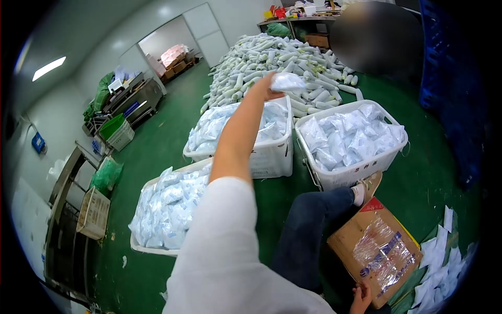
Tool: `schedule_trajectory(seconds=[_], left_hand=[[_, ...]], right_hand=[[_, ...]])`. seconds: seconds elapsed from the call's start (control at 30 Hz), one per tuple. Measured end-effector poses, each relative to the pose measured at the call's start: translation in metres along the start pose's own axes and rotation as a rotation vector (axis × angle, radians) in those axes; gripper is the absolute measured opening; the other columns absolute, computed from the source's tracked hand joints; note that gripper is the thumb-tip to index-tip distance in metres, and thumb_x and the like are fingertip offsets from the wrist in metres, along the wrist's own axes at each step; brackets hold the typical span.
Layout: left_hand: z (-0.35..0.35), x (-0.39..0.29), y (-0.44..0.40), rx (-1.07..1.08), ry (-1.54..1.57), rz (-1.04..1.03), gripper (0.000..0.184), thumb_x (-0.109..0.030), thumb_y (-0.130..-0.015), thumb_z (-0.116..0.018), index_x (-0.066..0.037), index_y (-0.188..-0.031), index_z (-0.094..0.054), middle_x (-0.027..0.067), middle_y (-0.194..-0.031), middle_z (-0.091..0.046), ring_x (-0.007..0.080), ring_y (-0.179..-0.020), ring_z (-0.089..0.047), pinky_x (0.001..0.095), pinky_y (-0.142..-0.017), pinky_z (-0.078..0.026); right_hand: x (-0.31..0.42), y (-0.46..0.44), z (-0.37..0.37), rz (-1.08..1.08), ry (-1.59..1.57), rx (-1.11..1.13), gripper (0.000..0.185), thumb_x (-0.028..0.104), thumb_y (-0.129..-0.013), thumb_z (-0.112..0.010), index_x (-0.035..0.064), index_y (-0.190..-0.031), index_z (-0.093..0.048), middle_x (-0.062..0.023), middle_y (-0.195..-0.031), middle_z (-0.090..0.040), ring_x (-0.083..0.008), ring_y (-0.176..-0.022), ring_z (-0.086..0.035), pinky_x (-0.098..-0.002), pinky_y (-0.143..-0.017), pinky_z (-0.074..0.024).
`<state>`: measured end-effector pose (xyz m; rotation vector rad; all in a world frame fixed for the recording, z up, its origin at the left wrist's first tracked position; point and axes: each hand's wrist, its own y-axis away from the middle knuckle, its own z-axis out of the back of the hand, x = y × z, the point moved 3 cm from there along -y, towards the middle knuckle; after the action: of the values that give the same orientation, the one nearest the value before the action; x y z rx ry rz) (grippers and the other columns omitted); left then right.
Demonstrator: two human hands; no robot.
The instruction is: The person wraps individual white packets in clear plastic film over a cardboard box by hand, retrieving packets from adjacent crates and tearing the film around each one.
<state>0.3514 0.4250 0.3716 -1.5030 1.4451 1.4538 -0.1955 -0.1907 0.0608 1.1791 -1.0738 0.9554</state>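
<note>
My left hand [271, 88] is stretched far forward, closed on a clear plastic bag with white contents [288, 82], blurred by motion. It is above the far rim of the middle white crate [272, 157], which is full of similar bags. My right hand [361, 299] is low at the right, its fingers loosely bent and apart at the lower edge of a cardboard box [340, 238] with clear tape. Nothing shows in it. Filled bags also heap up in the right crate [342, 180] and in the near-left crate [137, 247].
Behind the crates lies a large pile of long, pale, wrapped items [256, 63]. White packets [436, 267] lie on the green floor at the lower right. Metal tables [141, 102] stand at the left. A blurred dark shape and blue hanging material [449, 104] are at the right.
</note>
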Motion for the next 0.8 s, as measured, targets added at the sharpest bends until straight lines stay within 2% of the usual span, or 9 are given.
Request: schedule_trajectory(seconds=[0.13, 0.2, 0.23, 0.3, 0.33, 0.4, 0.43, 0.67, 0.8], left_hand=[[0.083, 0.024, -0.093, -0.767, -0.448, -0.422, 0.071, -0.046, -0.086, -0.062, 0.005, -0.134, -0.049, 0.0275, -0.135, -0.055, 0.0448, -0.119, -0.056, 0.0486, -0.104, -0.044], [0.036, 0.088, -0.055, -0.542, -0.688, -0.561, 0.066, -0.040, -0.086, -0.061, 0.007, -0.131, -0.051, 0.0312, -0.133, -0.054, 0.0469, -0.122, -0.054, 0.0493, -0.100, -0.045], [0.016, 0.131, -0.047, -0.475, -0.877, -0.623, 0.057, -0.037, -0.087, -0.059, 0.005, -0.125, -0.057, 0.0301, -0.119, -0.063, 0.0467, -0.111, -0.060, 0.0505, -0.094, -0.047], [-0.048, 0.215, 0.002, -0.054, -0.610, -0.557, 0.034, -0.022, -0.090, -0.060, 0.002, -0.113, -0.066, 0.0156, -0.083, -0.070, 0.0279, -0.080, -0.068, 0.0410, -0.077, -0.053], [-0.084, 0.243, 0.044, 0.195, -0.687, -0.538, 0.031, -0.017, -0.092, -0.060, 0.002, -0.116, -0.065, 0.0109, -0.085, -0.069, 0.0189, -0.078, -0.066, 0.0334, -0.076, -0.053], [-0.145, 0.303, 0.118, 0.579, -0.615, -0.343, 0.036, -0.024, -0.099, -0.060, 0.001, -0.124, -0.062, 0.0085, -0.102, -0.070, 0.0140, -0.090, -0.066, 0.0285, -0.078, -0.052], [-0.175, 0.319, 0.158, 0.713, -0.650, -0.246, 0.034, -0.020, -0.099, -0.060, 0.003, -0.124, -0.061, 0.0098, -0.103, -0.070, 0.0150, -0.093, -0.065, 0.0292, -0.085, -0.053], [-0.279, 0.414, 0.329, 1.162, -1.022, -0.342, 0.024, -0.006, -0.093, -0.062, -0.001, -0.116, -0.065, 0.0133, -0.108, -0.070, 0.0209, -0.101, -0.068, 0.0314, -0.090, -0.051], [-0.303, 0.440, 0.377, 1.134, -0.976, -0.536, 0.022, -0.004, -0.091, -0.062, -0.001, -0.112, -0.066, 0.0153, -0.107, -0.068, 0.0302, -0.105, -0.065, 0.0351, -0.094, -0.049]], right_hand=[[-0.004, 0.000, 0.005, -0.025, 0.060, 0.046, 0.030, 0.009, -0.100, -0.056, -0.0014, -0.128, -0.058, -0.0128, -0.116, -0.065, -0.0212, -0.101, -0.063, -0.0314, -0.090, -0.0499], [0.026, 0.008, 0.000, -0.056, 0.093, 0.058, 0.029, 0.009, -0.100, -0.056, -0.0017, -0.127, -0.058, -0.0134, -0.116, -0.066, -0.0217, -0.102, -0.063, -0.0315, -0.091, -0.0496], [0.035, 0.012, -0.002, -0.073, 0.107, 0.065, 0.029, 0.009, -0.100, -0.056, -0.0019, -0.127, -0.058, -0.0137, -0.115, -0.066, -0.0220, -0.102, -0.063, -0.0316, -0.091, -0.0495], [-0.004, 0.006, 0.016, -0.039, 0.097, 0.016, 0.028, 0.005, -0.098, -0.055, -0.0021, -0.125, -0.059, -0.0113, -0.108, -0.066, -0.0199, -0.096, -0.064, -0.0303, -0.086, -0.0506], [-0.022, 0.007, 0.022, 0.000, 0.071, -0.056, 0.026, 0.001, -0.096, -0.056, -0.0024, -0.121, -0.061, -0.0078, -0.102, -0.066, -0.0173, -0.088, -0.064, -0.0286, -0.079, -0.0525], [-0.019, 0.023, 0.046, -0.001, 0.283, -0.099, 0.026, 0.001, -0.093, -0.061, -0.0020, -0.118, -0.064, -0.0145, -0.108, -0.068, -0.0196, -0.094, -0.066, -0.0306, -0.083, -0.0524], [0.004, 0.026, 0.052, 0.073, 0.344, -0.232, 0.012, 0.003, -0.092, -0.063, -0.0026, -0.102, -0.067, -0.0125, -0.090, -0.070, -0.0196, -0.081, -0.067, -0.0308, -0.075, -0.0529], [-0.054, 0.037, 0.201, -0.009, 0.184, -0.701, 0.021, 0.007, -0.092, -0.063, 0.0006, -0.111, -0.067, -0.0104, -0.096, -0.071, -0.0171, -0.086, -0.068, -0.0300, -0.078, -0.0531], [-0.148, 0.007, 0.305, -0.005, 0.290, -1.023, 0.028, 0.013, -0.092, -0.065, -0.0005, -0.116, -0.066, -0.0104, -0.096, -0.072, -0.0172, -0.088, -0.068, -0.0307, -0.081, -0.0530]])
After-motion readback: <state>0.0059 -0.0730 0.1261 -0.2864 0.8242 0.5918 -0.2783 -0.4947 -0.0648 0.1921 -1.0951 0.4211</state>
